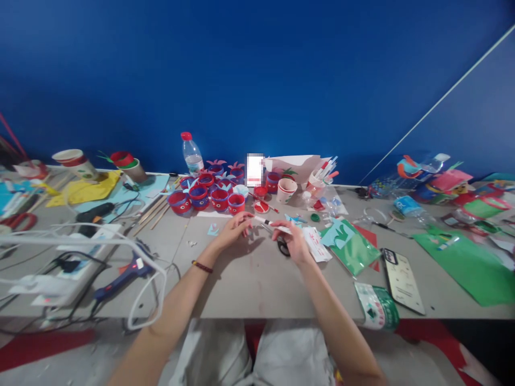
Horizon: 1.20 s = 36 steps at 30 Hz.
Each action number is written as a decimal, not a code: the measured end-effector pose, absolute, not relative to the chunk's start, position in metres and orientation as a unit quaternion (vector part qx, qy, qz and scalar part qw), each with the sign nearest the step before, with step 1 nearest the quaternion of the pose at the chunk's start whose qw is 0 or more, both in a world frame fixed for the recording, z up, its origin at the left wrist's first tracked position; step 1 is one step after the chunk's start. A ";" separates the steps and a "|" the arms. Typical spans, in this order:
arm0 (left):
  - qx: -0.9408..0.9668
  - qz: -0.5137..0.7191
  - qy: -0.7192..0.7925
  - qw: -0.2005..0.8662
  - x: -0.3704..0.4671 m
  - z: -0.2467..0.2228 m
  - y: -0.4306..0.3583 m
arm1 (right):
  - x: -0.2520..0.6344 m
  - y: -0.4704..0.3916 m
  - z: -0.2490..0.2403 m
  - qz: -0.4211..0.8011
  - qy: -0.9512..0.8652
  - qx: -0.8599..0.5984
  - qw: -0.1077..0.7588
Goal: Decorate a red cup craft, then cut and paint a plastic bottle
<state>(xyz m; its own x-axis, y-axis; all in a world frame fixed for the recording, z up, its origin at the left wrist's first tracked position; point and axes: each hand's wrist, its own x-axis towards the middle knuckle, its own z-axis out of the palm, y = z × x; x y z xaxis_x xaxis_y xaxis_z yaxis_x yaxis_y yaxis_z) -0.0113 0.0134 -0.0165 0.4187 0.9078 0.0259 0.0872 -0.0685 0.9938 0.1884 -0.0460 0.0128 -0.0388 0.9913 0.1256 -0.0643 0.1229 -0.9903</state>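
Observation:
Both of my hands are raised a little over the middle of the grey table. A slim white marker (263, 220) with a dark band spans the gap between them. My right hand (295, 242) is closed around its right part. At the marker's left end, the fingertips of my left hand (235, 233) are pinched together. Black-handled scissors (283, 247) lie beneath my right hand, partly hidden by it. Just right of that hand is a white packet with red print (317, 244). A small light-blue paper cutout (213, 229) lies left of my left hand.
Several red and purple decorated cups (179, 202) stand ahead, near a bottle (192, 153) and a pen-filled cup (316, 182). Glue gun (123, 276), power strip (78, 265) and looping cables occupy the left. Green sheets (466, 262) and a phone (402, 281) lie right.

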 end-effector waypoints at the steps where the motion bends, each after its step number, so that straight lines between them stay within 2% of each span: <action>1: 0.627 0.381 0.406 0.545 -0.011 -0.018 0.015 | 0.191 -0.048 0.020 0.494 -0.510 -0.438 0.551; 6: 0.648 0.380 0.475 0.458 -0.012 -0.027 0.021 | 0.206 -0.069 0.059 0.447 -0.483 -0.448 0.606; 10: 0.687 0.356 0.463 0.432 -0.011 -0.034 0.023 | 0.237 -0.089 0.072 0.311 -0.533 -0.520 0.591; 13: 0.706 0.345 0.460 0.413 -0.010 -0.036 0.022 | 0.278 -0.097 0.062 0.165 -0.543 -0.616 0.546; 16: 0.718 0.336 0.466 0.393 -0.010 -0.037 0.022 | 0.333 -0.101 0.039 0.038 -0.501 -0.743 0.443; 19: 0.727 0.330 0.474 0.371 -0.011 -0.036 0.021 | 0.390 -0.105 0.008 -0.038 -0.476 -0.803 0.357; 23: 0.741 0.334 0.472 0.342 -0.013 -0.034 0.020 | 0.440 -0.112 -0.027 -0.023 -0.537 -0.817 0.208; 26: 0.747 0.329 0.471 0.335 -0.015 -0.034 0.020 | 0.445 -0.115 -0.038 -0.038 -0.567 -0.811 0.141; 30: 0.748 0.336 0.473 0.324 -0.017 -0.035 0.022 | 0.432 -0.114 -0.043 -0.065 -0.550 -0.825 0.107; 36: 0.757 0.334 0.479 0.293 -0.018 -0.035 0.022 | 0.431 -0.106 -0.058 -0.060 -0.547 -0.829 0.102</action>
